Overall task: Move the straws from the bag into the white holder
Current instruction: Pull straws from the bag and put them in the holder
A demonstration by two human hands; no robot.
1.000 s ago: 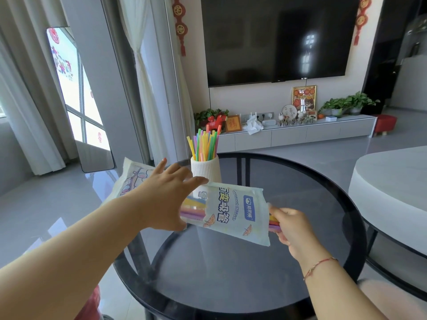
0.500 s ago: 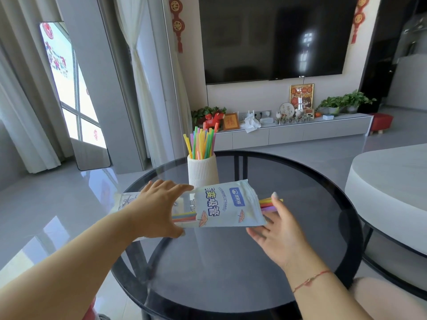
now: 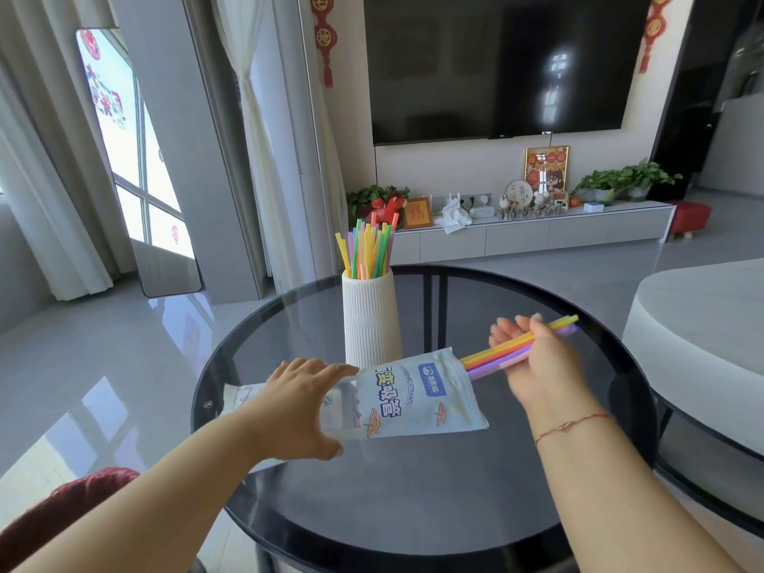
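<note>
A white and blue printed straw bag (image 3: 407, 397) lies sideways over the dark glass round table (image 3: 434, 490). My left hand (image 3: 304, 407) grips the bag's left half, fingers over its top edge and thumb beneath. A bundle of yellow, orange, red and purple straws (image 3: 502, 351) sticks out of the bag's right opening. My right hand (image 3: 533, 361) holds that bundle, the fingers wrapped behind it. The white ribbed holder (image 3: 370, 320) stands upright just behind the bag, with several coloured straws (image 3: 366, 250) in it.
A pale round table or seat (image 3: 703, 324) stands close on the right. A dark red cushion (image 3: 62, 510) shows at lower left. Behind the table are a TV wall, a low white cabinet (image 3: 537, 233) and curtains.
My right hand has taken hold of the straw bundle and drawn it further out to the right. The bag has dropped lower toward the table, and the view has shifted closer.
</note>
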